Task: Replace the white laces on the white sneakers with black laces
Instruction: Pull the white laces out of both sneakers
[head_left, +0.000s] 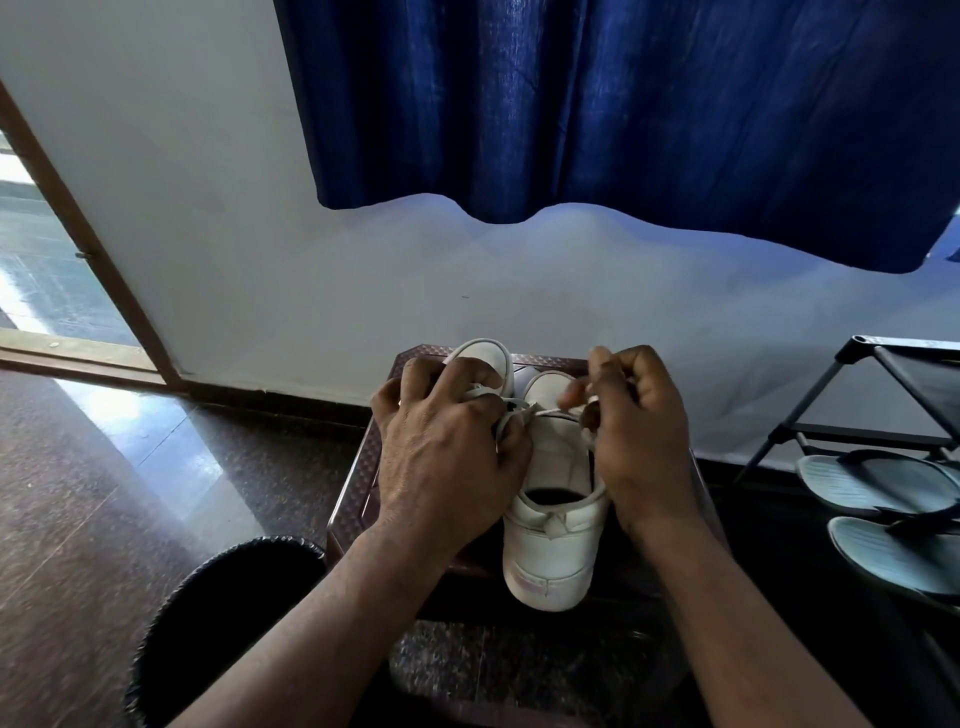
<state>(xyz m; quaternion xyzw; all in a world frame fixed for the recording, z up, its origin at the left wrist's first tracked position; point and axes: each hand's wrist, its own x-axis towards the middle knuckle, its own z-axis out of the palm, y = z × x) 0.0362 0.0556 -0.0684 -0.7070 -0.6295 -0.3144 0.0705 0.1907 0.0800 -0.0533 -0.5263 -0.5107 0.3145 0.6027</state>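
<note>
Head view, item one: left hand (447, 447), being held knuckles-up over the front of the near sneaker (556, 525), fingers curled and gripping a stretch of white lace (540, 412). Item two: right hand (639, 441), being held just beside the same shoe's right flank, thumb and fingers pinching the other run of that lace; the fingertips are being blurred by motion, so the exact pinch cannot be read. The lace is being stretched taut between the two hands, across the tongue. Item three: far sneaker (483, 364), toe pointing away, being partly covered by the left hand. Both sneakers are being carried side by side, touching, on a dark brown stool (353, 499). Black laces are not being shown anywhere. Surroundings: black bin (223, 623) near the left forearm; shoe rack (893, 395) with pale sandals (883, 488) below it, well apart to the right; blue curtain (623, 104) above. Judgement: unlacing of the near sneaker is being carried out, at an early stage. Risks: a knot being tightened instead of loosened if both ends are being pulled at once; the light shoe being dragged off the stool edge, since nothing is pinning it down.
</note>
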